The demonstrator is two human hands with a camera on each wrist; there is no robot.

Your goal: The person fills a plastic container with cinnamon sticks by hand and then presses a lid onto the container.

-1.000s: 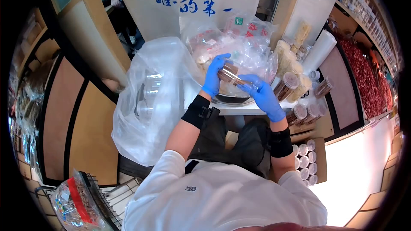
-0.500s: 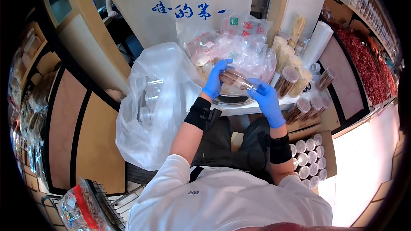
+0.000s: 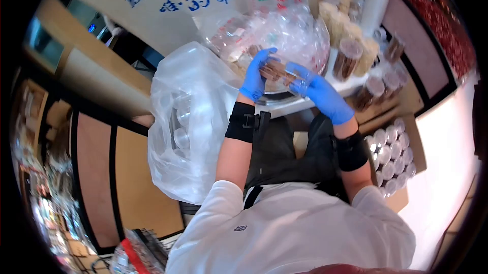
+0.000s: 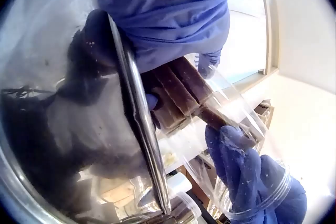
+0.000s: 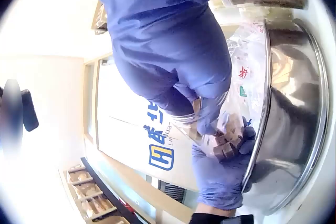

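My left hand [image 3: 254,77], in a blue glove, grips a clear plastic jar [image 3: 277,70] tilted on its side over the table. Brown sticks [image 4: 181,90] lie lengthwise inside it. The fingers of my gloved right hand [image 3: 328,98] reach in through the jar's mouth, with the rim around them in the left wrist view. There they pinch one brown stick [image 4: 226,127], its end against the packed ones. Under the hands stands a shiny metal basin [image 5: 294,124]. Part of the jar is hidden behind the left fingers.
Beyond the basin lie crumpled clear bags [image 3: 284,30]. A large translucent bag with clear jars [image 3: 190,121] is at the left. Jars filled with brown sticks [image 3: 348,58] stand on the table's right side. A cardboard box of lidded jars [image 3: 391,157] sits lower right.
The head view has turned and tipped downward, shifting the scene. The left hand keeps its grip on the jar, and the right hand's fingers are now further into its mouth.
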